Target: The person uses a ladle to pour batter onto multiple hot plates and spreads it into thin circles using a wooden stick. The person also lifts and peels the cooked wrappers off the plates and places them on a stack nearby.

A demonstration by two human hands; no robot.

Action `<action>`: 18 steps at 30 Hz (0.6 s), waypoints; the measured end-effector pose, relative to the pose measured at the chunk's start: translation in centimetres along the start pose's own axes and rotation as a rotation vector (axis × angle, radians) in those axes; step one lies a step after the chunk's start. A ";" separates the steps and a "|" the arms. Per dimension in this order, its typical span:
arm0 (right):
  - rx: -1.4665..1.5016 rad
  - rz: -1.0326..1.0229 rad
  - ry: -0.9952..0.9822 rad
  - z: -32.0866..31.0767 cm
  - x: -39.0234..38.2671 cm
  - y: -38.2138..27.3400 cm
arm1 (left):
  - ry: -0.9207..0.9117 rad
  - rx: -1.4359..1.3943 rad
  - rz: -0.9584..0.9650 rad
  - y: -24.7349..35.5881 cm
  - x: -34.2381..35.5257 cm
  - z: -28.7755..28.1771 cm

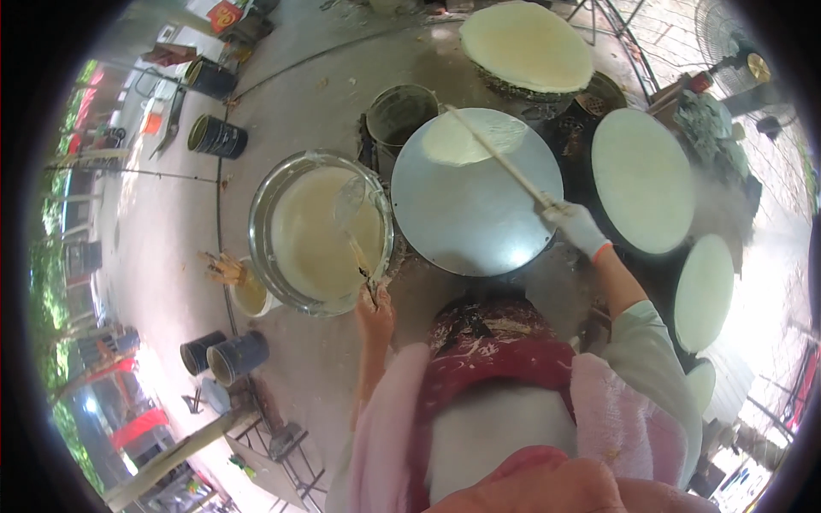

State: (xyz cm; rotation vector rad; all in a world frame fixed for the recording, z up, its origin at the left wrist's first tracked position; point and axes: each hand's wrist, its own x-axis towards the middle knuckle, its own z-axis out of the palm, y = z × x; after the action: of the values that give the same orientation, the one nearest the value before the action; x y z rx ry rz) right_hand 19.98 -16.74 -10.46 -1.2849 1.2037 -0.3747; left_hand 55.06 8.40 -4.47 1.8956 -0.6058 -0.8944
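Observation:
My left hand [376, 309] is closed around the handle of a ladle [349, 203], whose bowl is over a wide metal basin [258, 235] of pale batter [312, 244]. My right hand [577, 229], in a white glove, grips the near end of a long wooden spreader [496, 156]. The spreader slants across a round flat griddle [462, 218] in front of me. Its far end reaches a patch of pale wet batter [453, 137] on the griddle's far side. The rest of that plate is bare grey metal.
More round griddles covered in pale sheets curve away on the right, including one griddle [641, 179]. A pale round sheet [526, 47] lies farther back. A dark bucket [400, 115] stands behind the basin. Several dark buckets stand left, one bucket [216, 137] among them. A fan [727, 38] is far right.

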 end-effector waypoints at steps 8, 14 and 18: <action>0.140 -0.108 -0.101 -2.4 1.7 -2.0 | 0.100 0.049 -0.086 0.1 -3.0 1.4; -0.092 0.050 -0.407 -1.2 2.4 -4.1 | 0.197 0.018 -0.204 -0.6 -4.8 3.6; 0.118 -0.098 -0.475 -4.2 4.6 -2.0 | 0.228 0.058 -0.205 -0.5 -6.4 4.0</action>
State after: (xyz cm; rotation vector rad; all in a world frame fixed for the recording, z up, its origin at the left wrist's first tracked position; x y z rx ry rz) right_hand 19.09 -23.18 -10.16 -1.2443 0.7095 -0.1906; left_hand 47.95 11.09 -4.06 2.1041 -0.3070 -0.7790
